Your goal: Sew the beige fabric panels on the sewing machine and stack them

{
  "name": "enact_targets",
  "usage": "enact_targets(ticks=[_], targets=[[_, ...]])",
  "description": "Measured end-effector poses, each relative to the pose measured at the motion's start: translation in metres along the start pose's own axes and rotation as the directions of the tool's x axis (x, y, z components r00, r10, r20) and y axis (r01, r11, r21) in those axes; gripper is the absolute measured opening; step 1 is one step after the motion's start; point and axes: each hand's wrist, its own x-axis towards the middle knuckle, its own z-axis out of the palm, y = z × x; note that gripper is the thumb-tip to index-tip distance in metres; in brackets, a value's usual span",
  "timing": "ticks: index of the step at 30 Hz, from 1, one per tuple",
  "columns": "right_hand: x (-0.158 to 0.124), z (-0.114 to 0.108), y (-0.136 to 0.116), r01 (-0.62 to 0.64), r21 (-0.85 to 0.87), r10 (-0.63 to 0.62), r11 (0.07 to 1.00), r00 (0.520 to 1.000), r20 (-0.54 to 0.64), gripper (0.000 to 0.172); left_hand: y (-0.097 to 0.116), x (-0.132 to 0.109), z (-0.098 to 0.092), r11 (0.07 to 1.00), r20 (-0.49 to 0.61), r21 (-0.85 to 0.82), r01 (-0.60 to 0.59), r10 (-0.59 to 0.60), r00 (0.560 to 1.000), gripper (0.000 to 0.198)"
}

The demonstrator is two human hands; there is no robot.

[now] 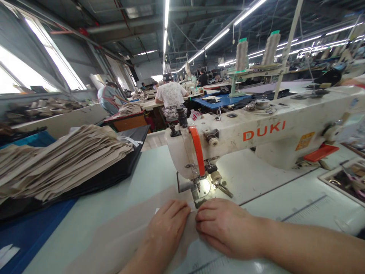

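Fingers of your left hand (pixel 164 232) rest together on one piece of beige cloth (pixel 114 232), and those of your right hand (pixel 225 224) lie bent at its right edge; whether either hand pinches the cloth, you cannot tell from here. Your two hands are just apart, a narrow gap between their fingertips. That cloth lies flat on the pale table (pixel 154 163), its long axis slanting from the lower left up to the right, its far end pointing at the needle area of one sewing machine (pixel 228 133). Two printed rulers show on the tabletop, one beyond your right forearm (pixel 308 241), one below your right hand. Ahead of you, the machine carries one orange strip (pixel 196 150) down its head and four red letters, DUKI, on its arm. Off to your left, one pile of beige pieces (pixel 76 160), too many to count, sits on a black sheet (pixel 125 171). Above the machine stand two thread cones (pixel 242 55) with green tops. Farther out, one person in a pale patterned shirt (pixel 171 93) sits with back to you, and another (pixel 110 97) leans at the left.
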Motion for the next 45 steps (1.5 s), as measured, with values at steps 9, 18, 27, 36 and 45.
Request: enact_targets(ticks=[9, 18, 27, 36, 45], targets=[[0.0, 0.001, -0.001, 0.005, -0.001, -0.005, 1.0, 1.0, 0.001, 0.022, -0.001, -0.005, 0.002, 0.999, 0.072, 0.037, -0.027, 0.024, 0.997, 0.037], [0.0, -0.001, -0.001, 0.0, 0.01, 0.0, 1.0, 1.0, -0.005, 0.022, 0.002, -0.001, 0.0, 0.999, 0.031, 0.028, -0.025, 0.024, 0.999, 0.036], [0.004, -0.005, 0.008, -0.099, -0.04, 0.097, 0.994, 0.993, -0.065, 0.022, 0.005, 0.003, -0.006, 1.0, 0.114, 0.006, -0.009, 0.009, 0.993, 0.035], [0.012, -0.007, 0.01, -0.203, -0.099, 0.202, 0.974, 0.979, -0.017, 0.019, 0.008, -0.012, -0.013, 0.998, 0.224, -0.013, 0.061, -0.057, 0.973, 0.033], [0.015, -0.008, 0.015, -0.196, -0.135, 0.191, 0.971, 0.98, -0.052, 0.018, 0.005, -0.015, -0.006, 0.978, 0.244, -0.058, 0.198, -0.179, 0.953, 0.038]])
